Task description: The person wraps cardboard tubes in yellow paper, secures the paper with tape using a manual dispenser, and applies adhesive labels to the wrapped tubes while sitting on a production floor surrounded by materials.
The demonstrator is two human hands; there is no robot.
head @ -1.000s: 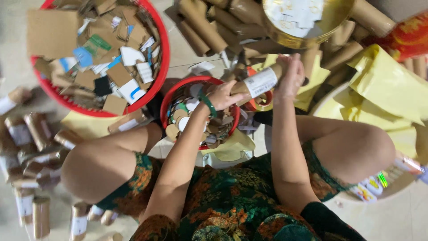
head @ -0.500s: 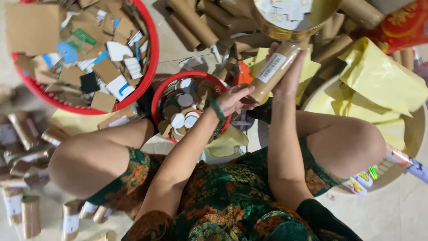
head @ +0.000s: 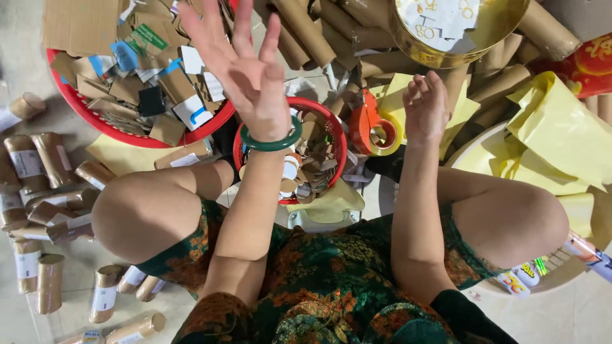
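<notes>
**Both hands empty above baskets of cardboard**

The left hand (head: 245,76) is raised in the upper middle of the frame, palm toward the camera, fingers spread wide and holding nothing; a smooth green bangle (head: 271,141) circles its wrist. The right hand (head: 426,107) sits right of centre, seen from the back, fingers loosely curled together and also empty.

Between the two wrists stands a small red basket (head: 331,130) of woven plastic, round, filled with small scraps of brown card and white paper. Just beside the right hand, on its left, lies an orange tape dispenser (head: 370,124) with a roll of tan tape in it; the hand is near it but not touching.

Behind the left hand, in the upper left of the frame, a large red basket (head: 95,118) holds flat torn pieces of cardboard, some with blue, green and white labels. At the top right a shiny gold bowl (head: 446,57) carries white paper slips, resting on a heap of long brown cardboard tubes (head: 306,32). Crumpled yellow paper sheets (head: 554,134) lie at the right edge.

On the floor along the left edge and lower left lie many short cardboard rolls (head: 44,210), dull brown, some with white labels. The person sits with knees apart in a dark green flowered dress (head: 331,274).
</notes>
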